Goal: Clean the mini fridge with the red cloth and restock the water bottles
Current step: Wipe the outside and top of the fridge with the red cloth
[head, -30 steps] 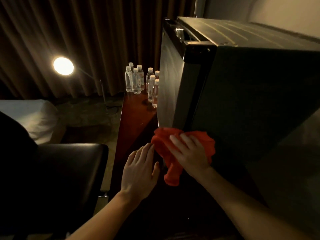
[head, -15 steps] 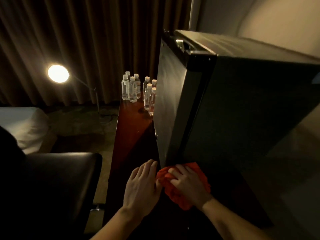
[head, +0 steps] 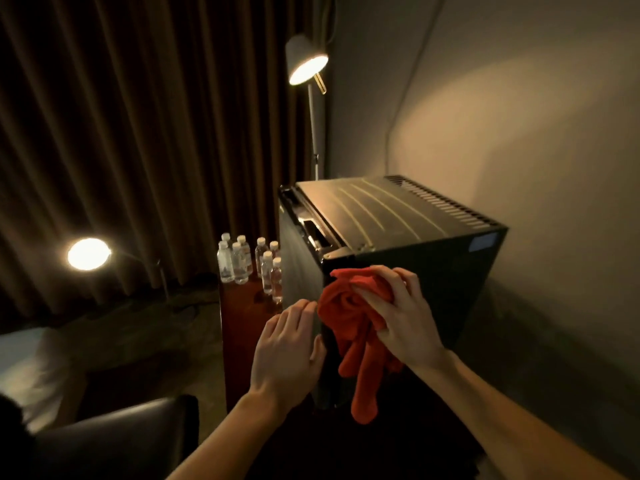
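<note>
The black mini fridge (head: pixel 443 268) stands on a dark red wooden desk (head: pixel 242 327), its door shut and its side facing me. My right hand (head: pixel 398 317) presses the bunched red cloth (head: pixel 349 320) against the upper near corner of the fridge's side; the cloth's loose end hangs down. My left hand (head: pixel 287 351) rests flat with fingers apart on the near edge of the fridge door, just left of the cloth. Several clear water bottles (head: pixel 249 265) with white caps stand in a cluster on the desk beyond the fridge door.
A dark leather chair (head: pixel 114 441) sits low at my left. A floor lamp (head: pixel 306 64) rises behind the fridge, and a second lamp (head: pixel 89 253) glows at the left by brown curtains (head: pixel 138 133). A white bed corner (head: pixel 31 358) lies far left. A wall closes the right side.
My right hand has moved the red cloth up from the bottom edge of the fridge's side to near its top corner. The view has pulled back and lifted, bringing the fridge top and floor lamp into sight.
</note>
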### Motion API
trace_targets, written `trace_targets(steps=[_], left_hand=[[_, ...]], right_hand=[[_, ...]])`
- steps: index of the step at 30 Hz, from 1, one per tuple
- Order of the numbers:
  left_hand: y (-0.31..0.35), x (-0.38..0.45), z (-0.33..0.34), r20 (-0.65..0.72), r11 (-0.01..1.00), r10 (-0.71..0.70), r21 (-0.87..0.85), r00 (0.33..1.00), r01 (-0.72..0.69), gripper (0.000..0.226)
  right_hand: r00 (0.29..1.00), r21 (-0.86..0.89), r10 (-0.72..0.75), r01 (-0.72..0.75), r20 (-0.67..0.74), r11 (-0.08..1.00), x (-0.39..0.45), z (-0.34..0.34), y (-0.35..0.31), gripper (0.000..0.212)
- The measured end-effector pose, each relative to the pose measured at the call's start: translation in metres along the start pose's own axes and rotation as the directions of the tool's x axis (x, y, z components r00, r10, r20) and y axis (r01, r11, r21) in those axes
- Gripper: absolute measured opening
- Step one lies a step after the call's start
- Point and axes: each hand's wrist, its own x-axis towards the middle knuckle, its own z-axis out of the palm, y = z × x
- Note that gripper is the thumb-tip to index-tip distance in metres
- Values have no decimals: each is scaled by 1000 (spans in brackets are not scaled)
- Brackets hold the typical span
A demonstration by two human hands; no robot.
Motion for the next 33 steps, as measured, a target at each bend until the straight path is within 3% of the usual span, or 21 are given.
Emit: trace_targets(steps=[7, 15, 22, 27, 33], left_hand=[[14, 65, -20, -76, 992, 110, 62, 991, -106, 49], [3, 121, -27, -120, 978, 173, 136, 978, -157, 41], [-20, 177, -33, -173, 982, 164, 120, 971, -145, 41], [-49, 217, -13, -167, 976, 217, 63, 962, -209, 45], [-87, 252, 18, -215, 905, 394, -77, 894, -417, 37]], right_hand=[[993, 7, 109, -108, -55, 994, 28, -41, 39, 60], [986, 165, 151, -160, 64, 973, 76, -31, 65, 53], [968, 99, 228, -239, 107, 966, 163, -21, 67, 43], [880, 8, 339, -362, 334, 932, 179, 13, 72, 42], [725, -275, 532, -455, 438, 847, 178, 12, 62, 70]])
